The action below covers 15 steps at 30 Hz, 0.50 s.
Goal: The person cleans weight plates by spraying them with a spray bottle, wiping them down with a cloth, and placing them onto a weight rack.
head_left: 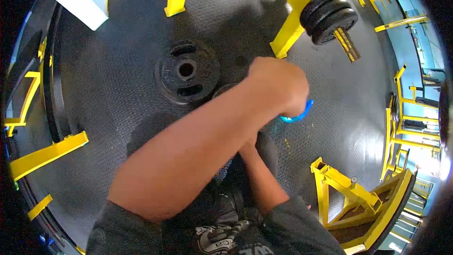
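Note:
My left hand (281, 85) is closed in a fist, its forearm crossing in front of me to the right. A bright blue object (302, 113) sticks out below the fist; most of it is hidden, so its kind does not show. My right hand (248, 144) is below the left forearm, with only the wrist area visible and the fingers covered. Left of the hands, a black weight plate (165, 73) with a round centre hole and grip slots lies flat on the floor. The edge of another round black piece (224, 89) shows beside it, partly behind my forearm.
Yellow rack legs (288, 33) stand ahead, with black plates (329, 16) loaded on a bar sticking out. A yellow bench frame (349, 186) is close on my right. Another yellow beam (49, 155) lies left. Dark textured rubber flooring (113, 66) runs beneath everything.

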Motion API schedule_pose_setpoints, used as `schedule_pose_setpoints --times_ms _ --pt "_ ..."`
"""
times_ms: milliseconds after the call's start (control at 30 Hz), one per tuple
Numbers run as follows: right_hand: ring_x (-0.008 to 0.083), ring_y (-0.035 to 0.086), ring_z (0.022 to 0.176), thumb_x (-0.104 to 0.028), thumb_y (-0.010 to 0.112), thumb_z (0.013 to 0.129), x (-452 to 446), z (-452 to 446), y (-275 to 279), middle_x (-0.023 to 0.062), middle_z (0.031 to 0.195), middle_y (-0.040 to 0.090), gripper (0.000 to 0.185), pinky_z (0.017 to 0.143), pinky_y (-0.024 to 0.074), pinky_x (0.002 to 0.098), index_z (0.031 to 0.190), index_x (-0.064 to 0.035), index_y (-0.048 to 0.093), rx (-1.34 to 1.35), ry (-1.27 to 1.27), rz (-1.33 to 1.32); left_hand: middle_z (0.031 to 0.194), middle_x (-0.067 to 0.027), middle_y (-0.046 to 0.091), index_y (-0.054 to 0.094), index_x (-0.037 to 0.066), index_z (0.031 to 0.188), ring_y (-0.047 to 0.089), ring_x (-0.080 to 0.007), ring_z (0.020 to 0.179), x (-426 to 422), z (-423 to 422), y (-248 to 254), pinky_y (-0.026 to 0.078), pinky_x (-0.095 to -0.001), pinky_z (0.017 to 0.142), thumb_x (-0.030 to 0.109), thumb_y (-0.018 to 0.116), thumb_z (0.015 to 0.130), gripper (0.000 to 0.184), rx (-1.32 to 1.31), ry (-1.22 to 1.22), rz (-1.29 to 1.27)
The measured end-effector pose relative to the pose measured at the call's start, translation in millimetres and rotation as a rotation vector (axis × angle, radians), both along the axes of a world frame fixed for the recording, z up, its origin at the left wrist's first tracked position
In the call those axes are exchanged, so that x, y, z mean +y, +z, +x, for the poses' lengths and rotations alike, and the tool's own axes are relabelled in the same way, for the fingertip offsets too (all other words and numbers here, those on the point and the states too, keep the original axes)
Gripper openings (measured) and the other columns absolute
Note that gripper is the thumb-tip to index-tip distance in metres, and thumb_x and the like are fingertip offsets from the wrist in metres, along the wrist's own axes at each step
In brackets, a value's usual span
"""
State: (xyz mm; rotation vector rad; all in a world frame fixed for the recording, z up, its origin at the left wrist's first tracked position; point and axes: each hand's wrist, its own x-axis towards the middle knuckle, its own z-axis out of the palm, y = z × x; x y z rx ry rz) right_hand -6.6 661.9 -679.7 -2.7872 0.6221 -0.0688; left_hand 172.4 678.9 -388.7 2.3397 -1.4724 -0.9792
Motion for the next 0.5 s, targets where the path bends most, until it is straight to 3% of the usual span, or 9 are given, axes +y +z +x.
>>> schedule_pose_setpoints --times_ms 33,167,200,233,300,400,433,467,500 --pt "0.0446 0.040 0.120 -0.029 0.057 0.083 -5 -7 12 0.0269 0.123 0.047 0.051 0.102 0.0290 0.0563 0.123 0.0006 0.048 -0.077 0.059 0.131 0.096 -0.0196 0.066 0.057 -0.001 0.106 0.064 -0.0338 0.092 2 1 6 0.051 -0.0445 0.079 0.022 0.054 0.076 0.038 0.011 -0.011 -0.073" --pt "0.0397 0.044 0.119 -0.027 0.059 0.082 -28 -11 -7 0.0259 0.122 0.050 0.048 0.099 0.0333 0.0524 0.121 -0.0011 0.050 -0.036 0.015 0.014 0.096 -0.0187 0.066 0.060 0.000 0.101 0.065 -0.0331 0.090 3 2 14 0.052 -0.0445 0.078 0.019 0.055 0.075 0.032 0.036 0.005 -0.113" --pt "0.0375 0.046 0.118 -0.029 0.057 0.083 -45 -8 -73 0.0239 0.124 0.051 0.047 0.097 0.0347 0.0529 0.120 -0.0013 0.052 -0.087 -0.005 0.304 0.096 -0.0187 0.066 0.060 0.000 0.101 0.065 -0.0331 0.090 3 3 14 0.052 -0.0445 0.078 0.019 0.055 0.075 0.032 0.042 0.007 -0.120" --pt "0.0375 0.046 0.118 -0.029 0.057 0.083 -41 9 -60 0.0239 0.124 0.051 0.047 0.097 0.0347 0.0529 0.120 -0.0013 0.052 -0.080 -0.006 0.300 0.095 -0.0187 0.066 0.060 0.001 0.100 0.065 -0.0334 0.089 5 4 15 0.052 -0.0445 0.077 0.019 0.055 0.074 0.032 0.031 0.014 -0.134" --pt "0.0359 0.047 0.118 -0.029 0.051 0.086 -10 49 0 0.0214 0.126 0.052 0.044 0.096 0.0357 0.0524 0.120 -0.0022 0.053 0.056 -0.036 -0.095 0.095 -0.0188 0.066 0.060 0.001 0.099 0.065 -0.0338 0.089 7 4 12 0.052 -0.0445 0.077 0.018 0.055 0.074 0.031 0.021 0.019 -0.140" --pt "0.0348 0.042 0.124 -0.031 0.048 0.087 -34 22 -11 0.0175 0.132 0.048 0.046 0.100 0.0287 0.0564 0.126 -0.0051 0.050 0.161 0.134 0.177 0.093 -0.0196 0.066 0.060 0.001 0.097 0.065 -0.0345 0.087 9 7 13 0.051 -0.0446 0.076 0.020 0.056 0.073 0.031 0.010 0.030 -0.166" --pt "0.0348 0.042 0.124 -0.031 0.048 0.087 -37 27 12 0.0175 0.132 0.048 0.046 0.100 0.0287 0.0564 0.126 -0.0051 0.050 0.153 0.127 0.169 0.101 -0.0130 0.066 0.064 0.006 0.102 0.065 -0.0291 0.094 8 9 14 0.051 -0.0419 0.080 0.021 0.057 0.075 0.031 0.008 0.040 -0.097" --pt "0.0337 0.037 0.127 -0.031 0.048 0.087 -41 31 37 0.0158 0.135 0.046 0.048 0.102 0.0236 0.0589 0.129 -0.0067 0.047 0.053 0.068 -0.056 0.109 -0.0064 0.066 0.068 0.012 0.106 0.064 -0.0238 0.100 7 12 15 0.050 -0.0392 0.084 0.021 0.059 0.077 0.032 0.006 0.055 -0.029" --pt "0.0325 0.032 0.131 -0.030 0.049 0.087 -43 36 54 0.0142 0.138 0.043 0.049 0.103 0.0185 0.0614 0.131 -0.0083 0.045 -0.044 0.013 -0.280 0.109 -0.0064 0.066 0.068 0.012 0.106 0.064 -0.0238 0.100 8 15 15 0.050 -0.0392 0.084 0.021 0.059 0.077 0.032 0.003 0.058 -0.036"
